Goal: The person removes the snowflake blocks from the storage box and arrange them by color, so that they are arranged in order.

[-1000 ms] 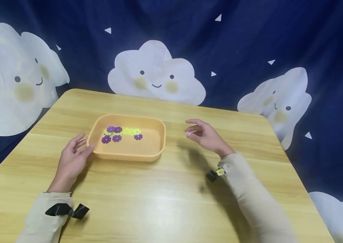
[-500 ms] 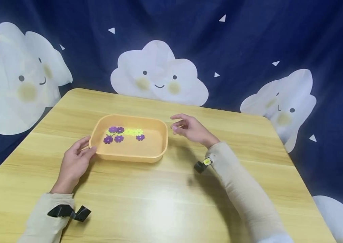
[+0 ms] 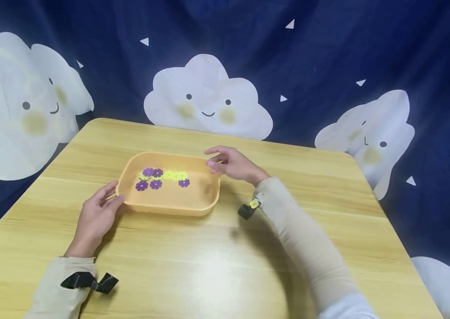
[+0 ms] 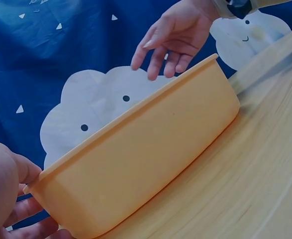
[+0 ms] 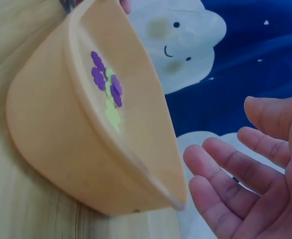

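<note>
Left hand (image 3: 96,212) rests relaxed against the tray's (image 3: 169,206) left end mid-worktop (image 3: 217,257), right hand (image 3: 232,165) hovers with loose, empty fingers (image 5: 225,174) over the far right corner, purple and yellow flower pieces (image 3: 161,177) all untouched inside, nothing lifted yet.

Bright, even overhead light leaves a soft glare patch on the table (image 3: 217,274); wrist views are tilted, with slight blur at the edges
</note>
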A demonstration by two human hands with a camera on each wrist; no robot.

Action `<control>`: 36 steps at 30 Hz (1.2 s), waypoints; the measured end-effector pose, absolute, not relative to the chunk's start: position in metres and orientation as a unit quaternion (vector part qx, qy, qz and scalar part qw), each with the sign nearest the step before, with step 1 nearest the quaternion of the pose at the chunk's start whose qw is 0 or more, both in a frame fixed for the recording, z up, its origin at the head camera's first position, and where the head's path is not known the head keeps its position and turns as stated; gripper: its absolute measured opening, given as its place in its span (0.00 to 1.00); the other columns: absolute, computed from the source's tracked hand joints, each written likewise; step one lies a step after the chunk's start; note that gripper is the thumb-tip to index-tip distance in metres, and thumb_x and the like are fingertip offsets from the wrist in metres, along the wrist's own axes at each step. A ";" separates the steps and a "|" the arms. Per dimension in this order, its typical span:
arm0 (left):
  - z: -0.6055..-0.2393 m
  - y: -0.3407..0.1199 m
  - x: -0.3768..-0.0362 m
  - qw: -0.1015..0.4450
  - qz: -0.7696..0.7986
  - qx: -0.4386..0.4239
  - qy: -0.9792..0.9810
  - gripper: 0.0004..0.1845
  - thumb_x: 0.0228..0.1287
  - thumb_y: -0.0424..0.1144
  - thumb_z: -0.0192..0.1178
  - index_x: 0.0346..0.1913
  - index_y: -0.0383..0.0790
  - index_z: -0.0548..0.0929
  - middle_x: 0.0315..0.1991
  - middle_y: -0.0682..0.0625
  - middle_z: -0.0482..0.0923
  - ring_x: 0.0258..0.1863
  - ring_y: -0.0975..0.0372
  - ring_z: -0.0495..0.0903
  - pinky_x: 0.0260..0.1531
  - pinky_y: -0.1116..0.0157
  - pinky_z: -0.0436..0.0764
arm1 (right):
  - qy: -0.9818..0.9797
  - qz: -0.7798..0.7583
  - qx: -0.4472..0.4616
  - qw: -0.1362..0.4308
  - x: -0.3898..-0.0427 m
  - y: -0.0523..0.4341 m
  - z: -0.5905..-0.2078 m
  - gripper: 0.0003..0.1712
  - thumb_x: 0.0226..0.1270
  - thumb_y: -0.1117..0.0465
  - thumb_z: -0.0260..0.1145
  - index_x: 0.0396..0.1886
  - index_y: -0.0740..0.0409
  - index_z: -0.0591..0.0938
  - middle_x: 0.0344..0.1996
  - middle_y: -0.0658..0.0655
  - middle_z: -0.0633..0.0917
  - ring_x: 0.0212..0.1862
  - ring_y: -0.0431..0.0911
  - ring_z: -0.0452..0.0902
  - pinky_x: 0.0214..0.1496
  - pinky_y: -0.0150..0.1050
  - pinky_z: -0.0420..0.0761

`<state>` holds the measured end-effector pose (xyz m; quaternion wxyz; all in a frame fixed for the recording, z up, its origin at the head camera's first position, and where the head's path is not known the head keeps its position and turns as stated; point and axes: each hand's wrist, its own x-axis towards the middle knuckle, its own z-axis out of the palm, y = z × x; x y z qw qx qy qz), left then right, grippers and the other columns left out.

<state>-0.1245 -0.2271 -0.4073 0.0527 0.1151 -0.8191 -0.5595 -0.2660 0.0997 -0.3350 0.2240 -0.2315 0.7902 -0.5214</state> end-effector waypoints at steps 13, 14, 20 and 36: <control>-0.406 -0.227 -0.124 0.065 -0.548 0.107 -0.827 0.31 0.73 0.46 0.53 0.74 0.39 0.60 0.67 0.37 0.66 0.50 0.71 0.74 0.42 0.84 0.75 | 0.792 -0.496 -0.254 0.248 -0.279 0.072 -0.336 0.23 0.75 0.61 0.55 0.67 0.62 0.69 0.56 0.68 0.78 0.49 0.56 0.81 0.57 0.50 0.80; -0.406 -0.227 -0.124 0.066 -0.550 0.106 -0.826 0.31 0.73 0.45 0.53 0.74 0.39 0.60 0.67 0.36 0.66 0.49 0.73 0.74 0.42 0.84 0.75 | 0.790 -0.496 -0.256 0.254 -0.280 0.071 -0.337 0.24 0.76 0.62 0.55 0.67 0.63 0.69 0.56 0.69 0.78 0.50 0.58 0.80 0.57 0.52 0.79; -0.406 -0.227 -0.123 0.062 -0.552 0.105 -0.825 0.31 0.73 0.45 0.53 0.74 0.40 0.60 0.67 0.37 0.66 0.47 0.76 0.72 0.42 0.85 0.75 | 0.790 -0.464 -0.271 0.295 -0.284 0.063 -0.341 0.23 0.77 0.59 0.52 0.68 0.60 0.69 0.57 0.68 0.77 0.53 0.58 0.79 0.59 0.52 0.78; -0.410 -0.228 -0.123 0.067 -0.555 0.098 -0.823 0.30 0.73 0.44 0.54 0.73 0.39 0.61 0.67 0.36 0.66 0.44 0.80 0.71 0.41 0.85 0.75 | 0.783 -0.439 -0.239 0.371 -0.300 0.035 -0.352 0.25 0.78 0.56 0.51 0.71 0.54 0.66 0.59 0.57 0.76 0.61 0.52 0.73 0.65 0.46 0.73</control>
